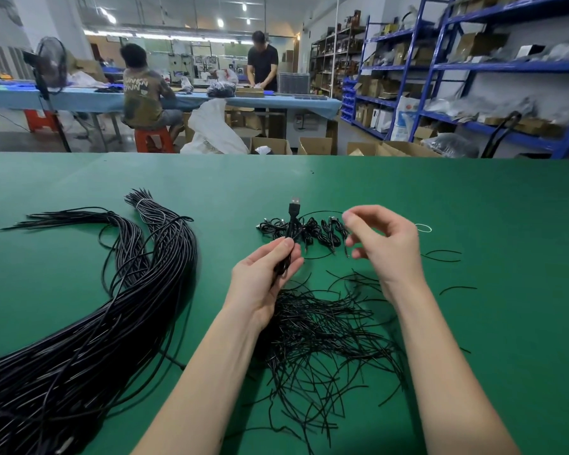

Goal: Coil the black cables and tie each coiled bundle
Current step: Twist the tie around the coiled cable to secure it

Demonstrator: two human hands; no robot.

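On the green table (473, 198), nearest the wearer: a loose heap of short black tie wires (319, 330), spread between and beneath the two forearms, a few strays lying apart to the right.

To the left: a large bundle of long black cables (89, 330), uncoiled, sweeping from the lower left corner up toward mid-table, its far end fanned into two tufts, one bound with a pale band.

Above the tie wires: left hand (265, 275), palm up, fingers and thumb curled round a folded black USB cable (291, 238); the cable's USB plug (295, 202) stands upright above the fingertips.

Beside it: right hand (383, 244), raised clear of the table, thumb and forefinger drawn near each other; whether a tie wire is pinched between them cannot be told.

Just behind the hands: a row of small coiled cable bundles (309, 229) lying on the table.

To the right of these: a white rubber band (424, 228), flat on the cloth.

Beyond the table edge: cardboard boxes (314, 146), a blue-topped workbench (276, 101) with one person seated and one standing, and blue shelving (440, 67) at right.
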